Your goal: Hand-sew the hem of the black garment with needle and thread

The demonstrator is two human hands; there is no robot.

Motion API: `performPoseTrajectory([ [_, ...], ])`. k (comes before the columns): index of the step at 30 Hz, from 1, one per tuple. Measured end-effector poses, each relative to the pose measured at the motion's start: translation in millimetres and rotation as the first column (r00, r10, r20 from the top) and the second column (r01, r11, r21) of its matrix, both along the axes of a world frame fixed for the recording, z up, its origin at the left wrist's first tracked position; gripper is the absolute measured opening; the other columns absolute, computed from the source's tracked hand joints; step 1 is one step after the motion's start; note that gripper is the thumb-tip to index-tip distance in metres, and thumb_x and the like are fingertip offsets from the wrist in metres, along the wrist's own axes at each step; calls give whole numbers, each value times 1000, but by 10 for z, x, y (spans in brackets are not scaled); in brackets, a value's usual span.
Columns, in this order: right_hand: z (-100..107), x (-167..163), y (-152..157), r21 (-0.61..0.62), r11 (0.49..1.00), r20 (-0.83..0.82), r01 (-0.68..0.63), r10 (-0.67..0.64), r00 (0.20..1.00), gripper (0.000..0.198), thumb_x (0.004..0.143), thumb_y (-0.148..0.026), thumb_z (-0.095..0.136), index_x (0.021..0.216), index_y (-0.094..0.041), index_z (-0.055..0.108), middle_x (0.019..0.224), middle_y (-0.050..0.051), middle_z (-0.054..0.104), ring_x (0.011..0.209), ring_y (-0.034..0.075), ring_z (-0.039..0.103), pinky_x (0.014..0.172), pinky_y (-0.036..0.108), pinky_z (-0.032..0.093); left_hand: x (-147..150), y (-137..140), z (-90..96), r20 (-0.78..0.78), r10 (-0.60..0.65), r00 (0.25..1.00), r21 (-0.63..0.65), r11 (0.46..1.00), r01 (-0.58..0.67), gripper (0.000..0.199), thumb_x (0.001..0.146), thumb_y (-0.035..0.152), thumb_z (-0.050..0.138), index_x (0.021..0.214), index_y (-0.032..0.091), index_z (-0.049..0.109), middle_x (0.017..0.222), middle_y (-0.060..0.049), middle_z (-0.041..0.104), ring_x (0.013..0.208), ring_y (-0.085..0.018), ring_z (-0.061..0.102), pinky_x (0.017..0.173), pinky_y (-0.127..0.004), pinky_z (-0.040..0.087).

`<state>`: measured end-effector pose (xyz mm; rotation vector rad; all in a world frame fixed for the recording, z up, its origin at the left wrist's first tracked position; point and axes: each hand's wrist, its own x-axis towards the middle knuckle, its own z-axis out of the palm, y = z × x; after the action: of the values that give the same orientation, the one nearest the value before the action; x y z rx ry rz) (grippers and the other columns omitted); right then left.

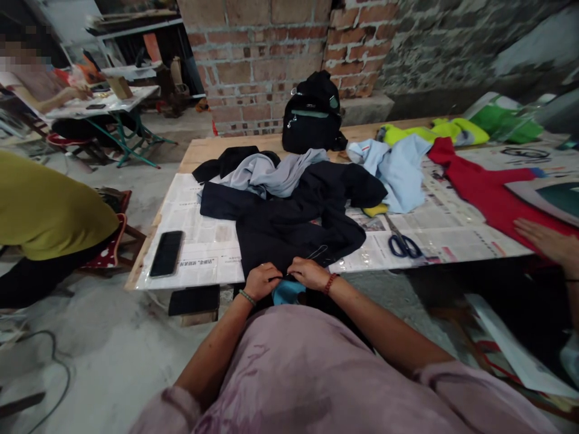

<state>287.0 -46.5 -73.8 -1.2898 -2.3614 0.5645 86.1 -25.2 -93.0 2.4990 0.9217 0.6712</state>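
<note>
A dark garment (pixel 289 223) lies bunched on the newspaper-covered table, its near edge hanging toward my lap. My left hand (pixel 262 280) pinches that edge between thumb and fingers. Just to the right, my right hand (pixel 311 274) is closed in a pinch at the same edge. A tiny pale glint shows at its fingertips, too small to name. A loop of light thread (pixel 319 252) lies on the dark cloth above the right hand. Below the hands, a patch of blue cloth (pixel 288 293) shows.
Blue-handled scissors (pixel 404 246) lie right of the garment, and a phone (pixel 166 253) at left. Behind are grey cloth (pixel 271 172), a black backpack (pixel 312 114) and a light-blue garment (pixel 402 172). Another person's hand (pixel 545 241) rests on a red garment (pixel 488 187), beside an iron (pixel 552 196).
</note>
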Motion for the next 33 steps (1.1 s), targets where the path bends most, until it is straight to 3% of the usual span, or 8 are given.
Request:
performPoseTrajectory([
  [12,39,-12,5,-33,999,125,-43,46,991,25,81,-17,43,91,-23,65,81,2,54,67,9,50,58,19,35,9,-7,3,-33,23,999,31,999,-22,16,74,19,54,83,23,66,81,-1,62,75,-11,55,71,-22,43],
  [22,198,-115,183,-60,972,228,-226,234,945,25,78,-13,42,79,-21,66,75,1,57,62,9,48,53,20,30,19,6,-14,28,37,999,-17,999,-37,17,74,13,52,81,21,65,80,-1,63,76,-11,56,73,-23,44],
  [33,75,-120,212,-97,978,59,-183,190,980,22,75,-11,47,78,-20,67,75,2,59,68,10,53,61,20,38,39,2,-4,127,105,986,-94,991,-93,13,73,14,55,79,20,65,76,-2,62,74,-12,56,70,-23,45],
])
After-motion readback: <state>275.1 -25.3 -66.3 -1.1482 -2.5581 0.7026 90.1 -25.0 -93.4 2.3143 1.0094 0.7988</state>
